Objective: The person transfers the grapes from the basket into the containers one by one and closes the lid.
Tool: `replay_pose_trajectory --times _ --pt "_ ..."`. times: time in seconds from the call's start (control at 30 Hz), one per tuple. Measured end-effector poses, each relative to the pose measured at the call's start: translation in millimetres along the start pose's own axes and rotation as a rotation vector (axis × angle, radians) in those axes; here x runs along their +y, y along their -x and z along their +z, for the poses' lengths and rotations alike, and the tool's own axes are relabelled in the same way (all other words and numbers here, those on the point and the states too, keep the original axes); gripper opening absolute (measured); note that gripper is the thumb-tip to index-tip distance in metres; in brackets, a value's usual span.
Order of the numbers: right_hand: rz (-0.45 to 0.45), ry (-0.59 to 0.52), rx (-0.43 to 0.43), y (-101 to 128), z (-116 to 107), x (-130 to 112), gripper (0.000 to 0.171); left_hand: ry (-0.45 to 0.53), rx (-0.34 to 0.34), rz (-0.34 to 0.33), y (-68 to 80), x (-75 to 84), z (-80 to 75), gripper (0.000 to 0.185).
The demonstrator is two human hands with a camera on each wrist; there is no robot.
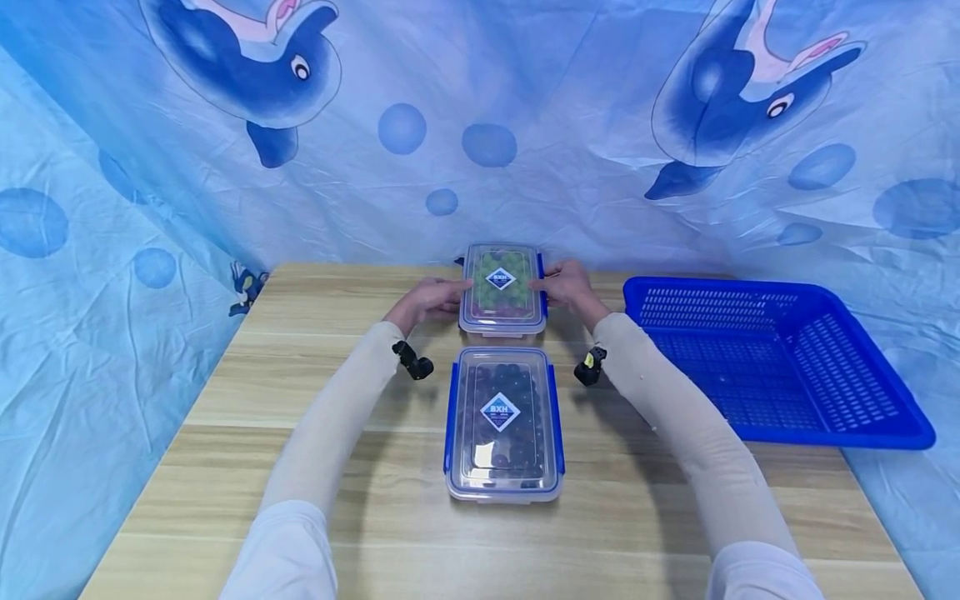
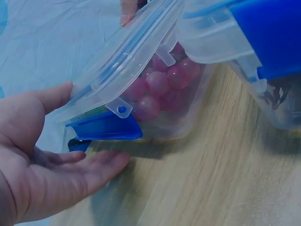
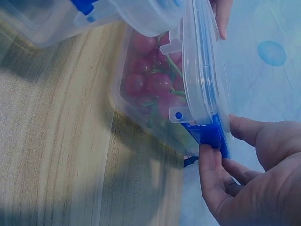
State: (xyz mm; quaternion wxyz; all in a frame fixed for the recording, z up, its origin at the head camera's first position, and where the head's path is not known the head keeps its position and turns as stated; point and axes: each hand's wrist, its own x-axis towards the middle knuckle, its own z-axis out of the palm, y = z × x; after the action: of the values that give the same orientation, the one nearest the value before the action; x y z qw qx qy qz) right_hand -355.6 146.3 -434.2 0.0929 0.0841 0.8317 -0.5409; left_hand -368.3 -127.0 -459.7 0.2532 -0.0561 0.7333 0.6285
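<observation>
The far plastic food box has a clear lid with a BXH label and green grapes inside. Red grapes fill its near end. My left hand has its thumb at the lid's edge, with fingers extended below a blue side latch that sticks outward. On the other side, my right hand rests its thumb on the lid and pinches the right blue latch with its fingertips. Closer to me stands a second lidded box, holding dark round fruit, with blue latches along both sides.
A blue perforated basket sits at the right of the wooden table. Blue dolphin-print fabric hangs right behind the table's far edge and down the left side. Both wrists carry small black cameras.
</observation>
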Motion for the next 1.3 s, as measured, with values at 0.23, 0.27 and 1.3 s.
replay_pose_trajectory --times 0.23,0.27,1.3 --pt "-0.009 -0.012 -0.001 -1.1 1.8 0.3 0.057 0.004 0.072 0.038 0.4 0.9 -0.2 0.063" --pt "-0.01 -0.013 0.001 -1.6 2.0 0.3 0.056 -0.01 0.088 0.059 1.0 2.7 0.1 0.06" --pt "-0.005 0.11 -0.002 -6.3 1.5 -2.0 0.056 -0.37 0.282 0.277 10.3 11.4 14.6 0.039"
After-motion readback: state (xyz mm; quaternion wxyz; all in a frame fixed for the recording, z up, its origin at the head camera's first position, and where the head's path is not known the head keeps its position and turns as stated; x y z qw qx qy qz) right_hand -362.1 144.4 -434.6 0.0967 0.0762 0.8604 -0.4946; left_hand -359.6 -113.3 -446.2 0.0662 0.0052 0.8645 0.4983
